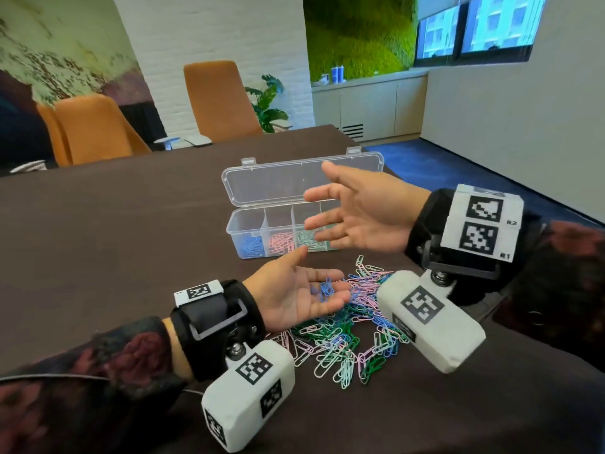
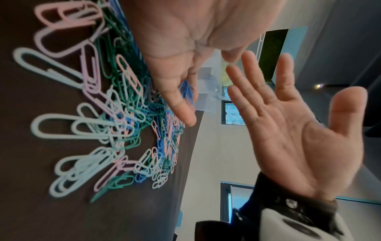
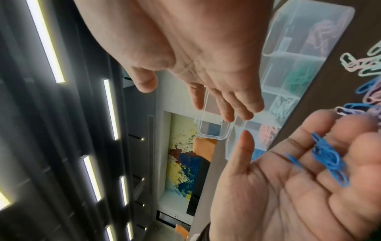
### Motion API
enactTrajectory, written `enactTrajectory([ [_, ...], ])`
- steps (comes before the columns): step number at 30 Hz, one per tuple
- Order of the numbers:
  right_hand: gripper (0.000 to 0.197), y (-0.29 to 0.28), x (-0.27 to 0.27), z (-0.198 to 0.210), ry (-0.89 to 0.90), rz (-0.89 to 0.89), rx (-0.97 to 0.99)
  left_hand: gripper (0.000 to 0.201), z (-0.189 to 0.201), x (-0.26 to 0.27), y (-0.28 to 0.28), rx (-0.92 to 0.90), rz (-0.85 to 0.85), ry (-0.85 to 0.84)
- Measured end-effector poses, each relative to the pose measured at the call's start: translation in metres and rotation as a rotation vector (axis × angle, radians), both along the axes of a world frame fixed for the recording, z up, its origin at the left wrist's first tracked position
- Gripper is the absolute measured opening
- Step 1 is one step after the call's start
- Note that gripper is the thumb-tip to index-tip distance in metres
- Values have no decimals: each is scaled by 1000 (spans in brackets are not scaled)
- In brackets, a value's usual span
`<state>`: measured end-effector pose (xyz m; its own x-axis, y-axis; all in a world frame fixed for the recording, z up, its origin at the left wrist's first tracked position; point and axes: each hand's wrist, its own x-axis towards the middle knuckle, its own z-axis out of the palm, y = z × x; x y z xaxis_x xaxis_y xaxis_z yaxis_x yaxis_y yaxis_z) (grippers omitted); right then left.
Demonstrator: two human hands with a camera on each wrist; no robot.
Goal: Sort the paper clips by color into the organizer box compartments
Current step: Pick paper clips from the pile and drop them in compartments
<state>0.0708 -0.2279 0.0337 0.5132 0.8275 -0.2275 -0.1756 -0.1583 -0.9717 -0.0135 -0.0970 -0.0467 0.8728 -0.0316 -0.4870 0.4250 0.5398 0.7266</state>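
Landmark: organizer box (image 1: pixel 248 224), lid open, long axis running left-right across table (image 1: pixel 98 224).

- Nearest me: loose mixed clip pile (image 1: pixel 340 339), on table, near side of box.
- Left hand (image 1: pixel 294 293) over pile's far edge, palm up, fingers loosely spread, cradling few blue clips (image 1: pixel 325 290). No pinch.
- Right hand (image 1: pixel 357 214) higher, just in front of box's right half, fingers spread wide, holding nothing.
- Box beyond both hands; blue compartment (image 1: pixel 250 245) at left end, so left hand nearer. Judgement: next move = forward + slightly left, tip clips in.
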Motion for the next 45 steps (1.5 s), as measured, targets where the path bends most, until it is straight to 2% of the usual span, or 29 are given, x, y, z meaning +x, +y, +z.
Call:
enactTrajectory([
  [4, 42, -14, 7, -4, -90, -120, -20, 35, 7, -10, 10, 72, -34, 9],
  [7, 38, -31, 17, -13, -103, -187, -72, 39, 21, -6, 28, 182, 8, -60],
  [11, 36, -46, 21, -28, -114, -222, -127, 45, 57, 21, 60, 454, 289, -312],
  [13, 35, -48, 18, -33, -110, -225, -125, 46, 70, 37, 76, 596, 445, -386],
  [15, 35, -48, 15, -37, -107, -218, -112, 51, 72, 51, 91, 711, 524, -433],
  [18, 35, -47, 13, -42, -134, -177, -88, 51, 65, 59, 107, 912, 487, -447],
  [22, 24, -50, 12, -47, -273, -97, -104, 44, 61, 45, 109, 926, 436, -539],
  [24, 14, -51, 13, -49, -353, -46, -140, 40, 63, 31, 104, 964, 348, -570],
  [25, 10, -50, 13, -49, -383, -22, -159, 37, 65, 22, 102, 1011, 245, -573],
  [26, 10, -49, 13, -49, -414, 4, -178, 33, 67, 14, 100, 1078, 97, -563],
  [30, 14, -38, 6, -47, -666, 184, -243, 13, 68, -19, 88, 1422, -677, -415],
  [32, 16, -26, -4, -44, -798, 336, -263, 6, 60, -33, 81, 1580, -875, -381],
  [35, 24, -3, -23, -44, -926, 558, -331, 13, 43, -47, 72, 1788, -943, -373],
  [38, 28, 10, -28, -51, -1078, 679, -511, 25, 29, -49, 66, 1991, -875, -379],
  [41, 7, 8, -22, -59, -1195, 696, -633, 22, 25, -41, 62, 2036, -788, -376],
  [45, 30, -1, -7, -58, -1273, 661, -777, 21, 18, -24, 53, 1994, -906, -395],
])
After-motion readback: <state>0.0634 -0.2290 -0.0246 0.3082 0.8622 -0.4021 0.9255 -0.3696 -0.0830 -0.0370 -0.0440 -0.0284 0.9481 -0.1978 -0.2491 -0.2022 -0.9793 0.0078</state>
